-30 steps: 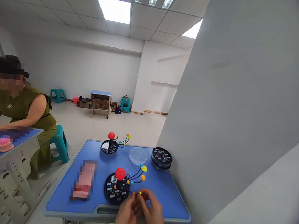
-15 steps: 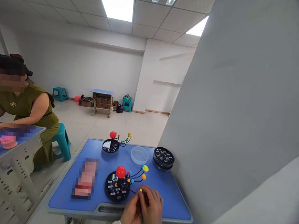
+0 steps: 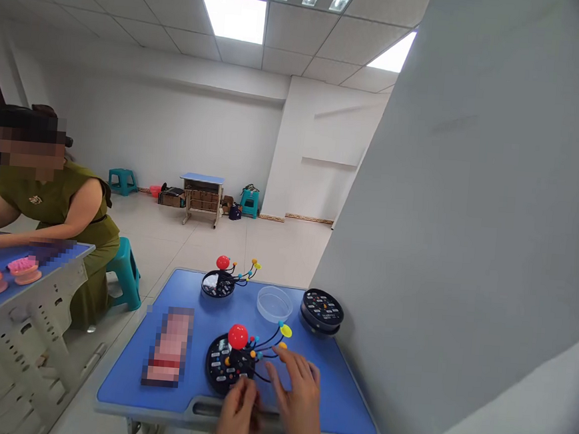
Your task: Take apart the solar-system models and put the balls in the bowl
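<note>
In the head view, a solar system model [image 3: 238,337] stands on the near part of the blue desk [image 3: 183,289]. Its round black base carries a red ball and several curved black arms tipped with small coloured balls. My left hand [image 3: 236,413] is at the base's front edge, fingers pinched together; what they hold, if anything, is hidden. To the right of the base, my right hand [image 3: 301,395] has thumb and fingers apart around the ends of the lower arms. Its fingertips are close to an orange ball; contact there is unclear.
Farther back stand a second, similar model [image 3: 218,283], a clear round dish [image 3: 274,305] and stacked black discs [image 3: 321,312]. A blurred pink item [image 3: 172,345] lies left. A grey wall [image 3: 417,254] borders the right side. A person [image 3: 64,206] sits at another desk, left.
My hands have separated. The left moved left to the base's front edge; the right opened and rose slightly. The small yellow ball between my fingers no longer shows. The view shifted slightly.
</note>
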Available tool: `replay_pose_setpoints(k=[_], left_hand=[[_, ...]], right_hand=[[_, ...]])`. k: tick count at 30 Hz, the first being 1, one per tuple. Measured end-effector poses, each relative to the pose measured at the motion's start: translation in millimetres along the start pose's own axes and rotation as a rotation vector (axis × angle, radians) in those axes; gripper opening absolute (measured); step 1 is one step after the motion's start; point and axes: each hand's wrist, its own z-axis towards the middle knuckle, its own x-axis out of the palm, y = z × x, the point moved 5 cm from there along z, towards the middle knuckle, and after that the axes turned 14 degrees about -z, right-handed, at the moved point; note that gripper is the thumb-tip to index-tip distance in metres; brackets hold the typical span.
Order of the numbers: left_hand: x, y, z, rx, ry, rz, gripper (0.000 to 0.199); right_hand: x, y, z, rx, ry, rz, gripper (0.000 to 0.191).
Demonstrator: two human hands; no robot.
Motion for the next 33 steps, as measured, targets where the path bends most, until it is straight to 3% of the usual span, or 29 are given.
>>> replay_pose_setpoints(k=[3,5,8,11,17,20,23,25,29,31,33], left_hand=[[-17.8,-47.2,8.5,0.400,-0.119,0.262,0.042],[-14.0,-72.3,14.8,0.560,-0.135,0.424,0.039],[-0.5,-87.3,27.0,0.582,-0.062,0.558,0.034],[5.7,-87.3,34.1,0.565,-0.028,0.576,0.029],[6.3,-83.6,38.7,0.559,-0.023,0.606,0.028],[6.9,-82.9,40.4,0.553,-0.023,0.606,0.023],[7.9,-81.8,41.1,0.558,-0.027,0.602,0.023],[9.4,-81.6,40.4,0.573,-0.024,0.601,0.024],[12.5,-82.2,30.9,0.622,0.004,0.610,0.033],[11.4,-84.6,17.2,0.679,-0.009,0.633,0.040],[10.6,-90.5,-4.1,0.779,-0.013,0.682,0.046]], right_hand=[[3.2,23.6,36.5,-0.142,0.180,0.023,0.022],[11.7,41.9,60.7,-0.243,0.362,-0.047,0.024],[27.4,62.4,86.4,-0.367,0.632,-0.248,0.036],[38.9,73.3,95.9,-0.442,0.800,-0.359,0.038],[36.3,78.5,109.9,-0.497,0.863,-0.388,0.030],[14.8,78.2,149.5,-0.444,0.756,-0.318,0.030],[-5.7,80.4,184.0,-0.443,0.720,-0.018,0.029],[-9.9,78.3,185.7,-0.362,0.792,0.289,0.037],[6.0,62.2,134.6,0.113,0.911,0.913,0.063],[14.8,52.0,97.3,0.331,0.860,1.059,0.060],[18.3,45.7,61.6,0.452,0.853,1.057,0.062]])
